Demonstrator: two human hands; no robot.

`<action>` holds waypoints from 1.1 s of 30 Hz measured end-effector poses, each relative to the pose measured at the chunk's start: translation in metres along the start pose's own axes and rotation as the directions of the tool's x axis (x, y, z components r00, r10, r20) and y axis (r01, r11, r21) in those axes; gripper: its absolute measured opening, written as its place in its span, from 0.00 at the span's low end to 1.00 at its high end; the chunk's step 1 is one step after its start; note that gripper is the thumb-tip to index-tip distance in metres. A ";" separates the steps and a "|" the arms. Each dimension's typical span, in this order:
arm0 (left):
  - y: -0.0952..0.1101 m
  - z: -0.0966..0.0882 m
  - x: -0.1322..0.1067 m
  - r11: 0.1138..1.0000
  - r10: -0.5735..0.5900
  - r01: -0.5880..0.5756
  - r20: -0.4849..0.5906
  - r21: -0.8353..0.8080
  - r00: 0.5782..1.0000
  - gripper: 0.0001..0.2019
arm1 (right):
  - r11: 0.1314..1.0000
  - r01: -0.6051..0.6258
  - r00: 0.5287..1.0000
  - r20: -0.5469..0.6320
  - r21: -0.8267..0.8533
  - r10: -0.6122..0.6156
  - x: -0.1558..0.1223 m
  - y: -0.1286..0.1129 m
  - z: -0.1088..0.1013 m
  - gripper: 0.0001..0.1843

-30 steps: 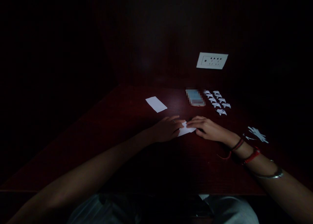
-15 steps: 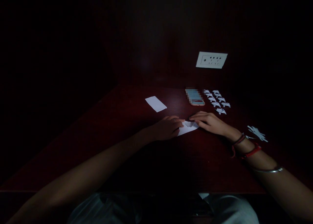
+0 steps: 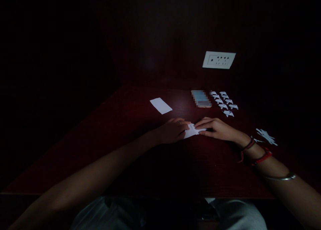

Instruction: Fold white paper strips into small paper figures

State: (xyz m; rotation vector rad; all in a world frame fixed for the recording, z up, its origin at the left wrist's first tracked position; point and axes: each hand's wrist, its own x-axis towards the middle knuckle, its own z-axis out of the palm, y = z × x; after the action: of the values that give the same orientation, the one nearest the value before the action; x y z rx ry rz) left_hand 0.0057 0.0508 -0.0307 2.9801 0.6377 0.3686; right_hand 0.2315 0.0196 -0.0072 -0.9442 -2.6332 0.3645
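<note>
The folded paper (image 3: 192, 131) lies on the worktop (image 3: 175, 166) between both hands, its long axis running left to right. Fingers of the left hand (image 3: 173, 131) press its left end, unclenched. Those of the right hand (image 3: 217, 129) cover its right end, and I cannot tell their grip.

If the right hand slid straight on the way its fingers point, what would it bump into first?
Probably the left hand. The right hand points straight at it, and only the small white paper that both touch lies between them. The dim light makes the gap hard to judge.
</note>
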 end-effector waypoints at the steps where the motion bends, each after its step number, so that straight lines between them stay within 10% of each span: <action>1: 0.000 0.000 0.000 1.000 -0.001 0.001 0.002 -0.001 1.000 0.14 | 1.000 0.002 1.000 0.001 -0.006 -0.002 0.000 0.000 0.000 0.14; 33: -0.001 0.003 0.000 1.000 -0.004 0.004 -0.028 0.006 1.000 0.12 | 0.979 0.017 1.000 0.011 -0.204 -0.015 0.008 -0.015 0.006 0.14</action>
State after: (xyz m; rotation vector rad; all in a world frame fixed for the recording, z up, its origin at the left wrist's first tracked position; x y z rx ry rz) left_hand 0.0057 0.0517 -0.0341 2.9836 0.6490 0.4100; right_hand 0.2152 0.0128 -0.0059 -0.9846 -2.7243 0.0953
